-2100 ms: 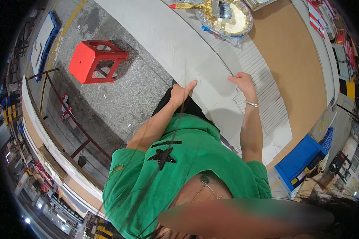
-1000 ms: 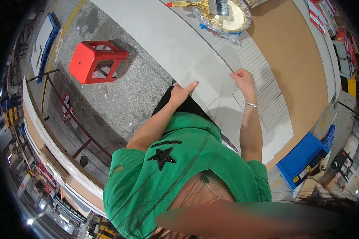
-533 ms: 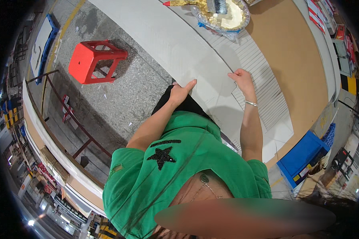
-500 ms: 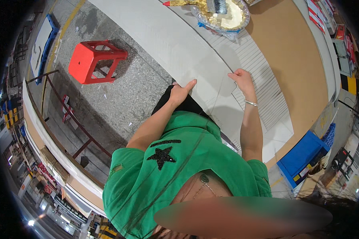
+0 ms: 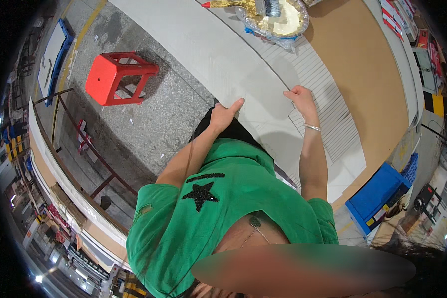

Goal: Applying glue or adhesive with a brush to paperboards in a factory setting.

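Note:
A long white sheet [image 5: 208, 54] runs diagonally from the far left toward my waist. My left hand [image 5: 225, 114] grips its left edge, thumb on top and fingers hidden underneath. At the opposite edge my right hand [image 5: 301, 102] is closed in a pinch on the sheet's dark rim. Under that rim lies a paper with printed parallel lines [image 5: 328, 94]. Farther off, a plastic-lined bowl [image 5: 303, 27] holds a cream-coloured paste. A wide brush [image 5: 269, 8] rests over the bowl, and a gold handle with a red tip [image 5: 223, 4] sticks out to its left.
Brown board [image 5: 372, 74] covers the table's right side. On the concrete floor to the left stands a red plastic stool [image 5: 111, 79], beyond a rusty metal frame [image 5: 97, 154]. A blue crate [image 5: 377, 196] is at the near right. A blue-edged pallet [image 5: 54, 59] lies far left.

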`<state>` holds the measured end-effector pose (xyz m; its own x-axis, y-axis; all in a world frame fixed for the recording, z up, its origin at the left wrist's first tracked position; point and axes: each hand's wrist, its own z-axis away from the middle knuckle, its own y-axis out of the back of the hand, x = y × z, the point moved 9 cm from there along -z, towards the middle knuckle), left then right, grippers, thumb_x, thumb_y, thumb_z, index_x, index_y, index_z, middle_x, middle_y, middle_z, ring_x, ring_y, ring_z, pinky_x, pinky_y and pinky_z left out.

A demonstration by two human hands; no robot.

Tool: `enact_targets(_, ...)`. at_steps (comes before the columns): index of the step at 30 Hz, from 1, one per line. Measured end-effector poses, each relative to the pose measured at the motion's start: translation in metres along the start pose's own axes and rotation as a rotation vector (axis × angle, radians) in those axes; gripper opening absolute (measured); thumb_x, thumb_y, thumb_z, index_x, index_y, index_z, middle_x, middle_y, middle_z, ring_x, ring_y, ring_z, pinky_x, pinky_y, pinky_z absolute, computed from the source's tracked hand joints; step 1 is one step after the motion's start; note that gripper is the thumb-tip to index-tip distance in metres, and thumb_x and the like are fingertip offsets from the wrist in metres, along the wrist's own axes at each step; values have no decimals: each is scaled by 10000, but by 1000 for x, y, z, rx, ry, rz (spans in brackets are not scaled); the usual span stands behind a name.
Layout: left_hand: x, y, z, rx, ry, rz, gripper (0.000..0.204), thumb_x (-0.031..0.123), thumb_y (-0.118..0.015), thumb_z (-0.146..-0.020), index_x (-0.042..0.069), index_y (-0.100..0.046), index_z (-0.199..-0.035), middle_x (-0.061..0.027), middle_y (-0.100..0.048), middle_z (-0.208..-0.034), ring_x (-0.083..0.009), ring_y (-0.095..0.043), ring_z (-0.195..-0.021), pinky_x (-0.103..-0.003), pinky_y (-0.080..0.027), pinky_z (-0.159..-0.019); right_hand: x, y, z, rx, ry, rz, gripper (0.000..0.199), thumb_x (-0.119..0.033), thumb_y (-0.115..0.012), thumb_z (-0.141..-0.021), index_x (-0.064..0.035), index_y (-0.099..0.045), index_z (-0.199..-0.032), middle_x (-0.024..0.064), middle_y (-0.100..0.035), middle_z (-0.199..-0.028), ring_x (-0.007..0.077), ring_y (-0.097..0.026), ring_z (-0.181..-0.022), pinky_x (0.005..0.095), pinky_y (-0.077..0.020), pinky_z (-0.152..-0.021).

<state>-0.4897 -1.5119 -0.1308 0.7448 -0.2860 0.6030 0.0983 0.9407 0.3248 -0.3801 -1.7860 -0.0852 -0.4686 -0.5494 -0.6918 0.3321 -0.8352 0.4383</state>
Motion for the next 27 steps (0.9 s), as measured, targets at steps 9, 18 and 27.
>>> enact_targets(9, 31, 14, 24, 70, -15, -132, 678, 589, -592, -682, -45, -634, -921, -249, -617, -919, -353, -592, -918, -378, -450, -819, -3, 7, 9, 27, -16, 103, 294, -212, -719, -673, -20, -513, -589, 12, -475, -540, 104, -419, -528, 271, -369, -489)
enact_targets(18, 20, 12, 17, 61, 39, -182, 785, 623, -602, -649, -106, -597, -941, -282, -597, -956, -355, -585, -937, -386, -447, -828, 1, 6, 9, 15, -42, 67, 285, -198, -717, -668, -15, -512, -591, 11, -473, -540, 103, -411, -526, 271, -368, -490)
enact_targets(27, 10, -12, 12, -71, -74, -62, 843, 632, -618, -638, -46, -522, -1131, -208, -589, -1060, -311, -547, -1031, -336, -419, -885, 12, 13, 14, 46, -93, 93, 288, -224, -725, -650, -2, -547, -606, 17, -495, -552, 103, -426, -532, 272, -371, -490)
